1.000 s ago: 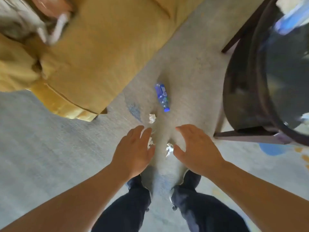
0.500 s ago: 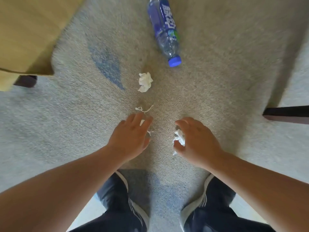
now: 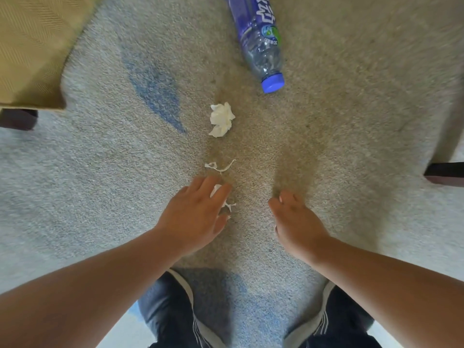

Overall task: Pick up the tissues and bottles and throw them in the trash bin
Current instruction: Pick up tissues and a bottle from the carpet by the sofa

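A: Start with the big things. What lies where?

B: The carpet (image 3: 351,146) fills the view, with a yellow sofa corner (image 3: 30,51) at the upper left. Half a second ago the camera sat a little higher; now it is closer to the floor. The bottle (image 3: 258,38) lies on its side near the top, blue cap toward the person, well apart from both hands.

A: And the tissues?

B: A crumpled tissue (image 3: 221,119) sits untouched between bottle and hands. Below it lies a thin torn shred (image 3: 219,166). The left hand (image 3: 193,219) now covers a third tissue (image 3: 216,190), fingers loosely spread over it and touching it, not yet closed.

A: The right hand?

B: The right hand (image 3: 296,222) has curled shut. The tissue visible at its fingers half a second ago is gone from sight, so it is probably inside the fist, though I cannot tell for sure.

A: What does that mean for the job?

B: Likely one tissue gathered, one being taken, the rest waiting.

A: Any containers?

B: No trash bin is in view.
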